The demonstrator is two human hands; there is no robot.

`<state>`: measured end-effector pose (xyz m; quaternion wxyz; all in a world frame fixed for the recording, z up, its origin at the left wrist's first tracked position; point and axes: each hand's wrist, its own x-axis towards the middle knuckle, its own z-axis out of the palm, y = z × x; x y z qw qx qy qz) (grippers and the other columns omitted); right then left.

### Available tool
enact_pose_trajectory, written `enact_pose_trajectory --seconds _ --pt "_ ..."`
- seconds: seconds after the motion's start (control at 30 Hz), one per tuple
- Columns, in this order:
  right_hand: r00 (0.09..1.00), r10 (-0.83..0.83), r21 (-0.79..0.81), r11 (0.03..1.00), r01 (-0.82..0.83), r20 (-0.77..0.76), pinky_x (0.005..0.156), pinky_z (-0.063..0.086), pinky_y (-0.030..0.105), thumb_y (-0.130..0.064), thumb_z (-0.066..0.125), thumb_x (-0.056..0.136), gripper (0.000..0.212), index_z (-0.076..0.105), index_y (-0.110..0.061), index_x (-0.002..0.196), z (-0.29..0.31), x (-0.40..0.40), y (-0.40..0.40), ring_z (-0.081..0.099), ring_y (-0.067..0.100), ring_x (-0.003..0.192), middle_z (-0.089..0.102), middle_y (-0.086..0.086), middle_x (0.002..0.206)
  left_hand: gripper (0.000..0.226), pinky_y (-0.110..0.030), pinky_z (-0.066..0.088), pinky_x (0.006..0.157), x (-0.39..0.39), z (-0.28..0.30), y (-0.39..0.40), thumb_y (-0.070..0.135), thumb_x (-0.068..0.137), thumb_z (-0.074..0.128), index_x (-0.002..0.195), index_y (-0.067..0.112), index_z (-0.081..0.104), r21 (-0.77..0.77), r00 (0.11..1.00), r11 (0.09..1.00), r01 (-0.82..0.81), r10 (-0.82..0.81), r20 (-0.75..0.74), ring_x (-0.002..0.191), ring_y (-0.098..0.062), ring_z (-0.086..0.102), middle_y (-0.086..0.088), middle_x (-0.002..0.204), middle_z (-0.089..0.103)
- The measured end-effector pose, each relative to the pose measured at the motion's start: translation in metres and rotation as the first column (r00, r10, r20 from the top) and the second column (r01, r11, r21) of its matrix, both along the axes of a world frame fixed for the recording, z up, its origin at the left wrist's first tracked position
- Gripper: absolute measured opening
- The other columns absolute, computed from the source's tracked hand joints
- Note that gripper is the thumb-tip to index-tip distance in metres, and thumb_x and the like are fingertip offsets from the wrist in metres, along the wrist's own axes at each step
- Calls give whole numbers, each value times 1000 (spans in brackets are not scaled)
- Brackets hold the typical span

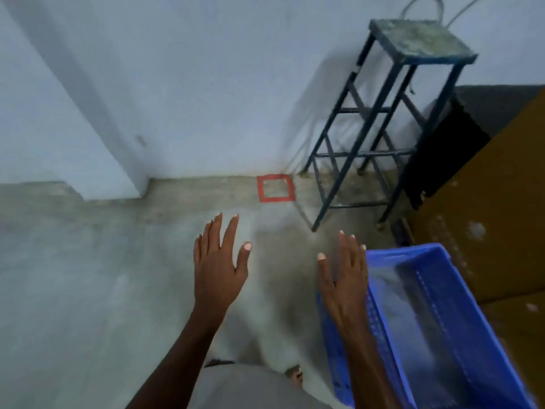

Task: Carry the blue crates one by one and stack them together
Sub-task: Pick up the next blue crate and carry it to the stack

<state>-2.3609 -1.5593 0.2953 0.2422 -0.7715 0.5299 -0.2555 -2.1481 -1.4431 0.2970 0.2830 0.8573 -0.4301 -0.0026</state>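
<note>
Wall: pale wall [182, 84] fills the frame from 9 o'clock round to 1 o'clock, with a jutting column at the left.
Floor: bare grey concrete floor [73, 276] spreads under you from 9 o'clock down to 6 o'clock.
Your left hand: your left hand [219, 268] is just left of frame centre, palm down, fingers straight and spread, thumb out to the side. It is released and holds nothing; it hangs over the bare floor, touching no object.
Tape mark: a red tape square [275, 188] lies on the floor near the wall foot, at 12 o'clock from your left hand and well apart from it.
Your right hand: your right hand [345, 278] is right of centre, palm down, fingers straight and close together, thumb out towards your left hand. It is released and grips nothing. Its little-finger edge overlaps the crate's near-left rim in the view; you cannot tell from this blurred frame whether it touches.
Blue crate: the blue crate [460, 308] sits at 4 o'clock in the frame, at 3 to 4 o'clock from your right hand, open side up, perforated walls showing.
Stool: a tall dark metal stool [383, 113] stands at 1 o'clock against the wall, beyond the crate.
Brown panel: a brown panel [501, 216] rises at 3 o'clock, just behind the crate.
</note>
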Motion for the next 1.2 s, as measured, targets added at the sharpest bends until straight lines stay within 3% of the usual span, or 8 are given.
enact_pose_trajectory --seconds 0.13,0.3,0.47,0.6,0.77,0.93,1.07,1.2 --pt "961 275 -11 961 -275 17 122 18 47 -58 37 95 69 30 -26 156 7 101 56 12 27 153 25 7 164 59 -53 24 121 69 0 108 49 102 39 157 26 34 -46 962 962 -269 266 -54 153 -30 22 -7 166 25" --pt "833 553 7 833 -554 25 121 19 49 -57 37 97 67 28 -27 157 4 241 165 11 26 153 25 5 165 60 -41 11 124 147 -6 272 54 102 34 158 34 27 -33 832 834 -551 545 -104 156 -21 11 1 169 15" --pt "631 771 78 627 -775 79 122 19 51 -60 35 99 66 22 -33 158 3 383 304 6 20 154 19 1 166 59 -45 17 124 219 -3 430 53 102 36 158 34 29 -23 625 627 -779 772 -116 155 -22 15 0 169 18" --pt "413 906 92 405 -909 88 121 19 50 -64 33 98 67 16 -39 158 8 473 404 0 15 154 14 -4 167 58 -43 15 123 263 9 523 53 103 36 157 34 29 -49 466 464 -885 878 -111 155 -23 16 0 168 19" --pt "188 980 98 181 -979 66 121 21 50 -60 36 100 65 18 -37 158 4 589 500 7 18 154 17 -1 167 57 -45 16 122 322 1 611 53 103 37 157 34 30 -39 252 249 -968 955 -155 155 -23 15 1 168 18" --pt "41 998 121 35 -992 47 123 17 48 -60 36 98 66 20 -35 158 -14 714 587 7 19 154 18 0 167 58 -46 16 123 393 -23 680 56 103 34 158 36 29 27 93 99 -995 980 -174 156 -22 12 2 169 15" --pt "-100 991 78 -93 -993 -94 124 7 48 -59 34 99 66 16 -36 158 -10 821 654 -2 22 155 13 1 168 60 -51 15 124 467 -22 739 58 103 33 158 35 28 70 -34 -26 -997 993 -113 157 -22 7 0 170 14" --pt "-202 937 -18 -216 -976 -283 121 -2 58 -66 27 98 69 16 -34 159 3 920 737 -8 29 154 9 4 168 62 -52 5 126 548 -12 802 61 103 27 159 35 24 118 -157 -154 -981 988 -13 157 -18 -3 0 171 7"
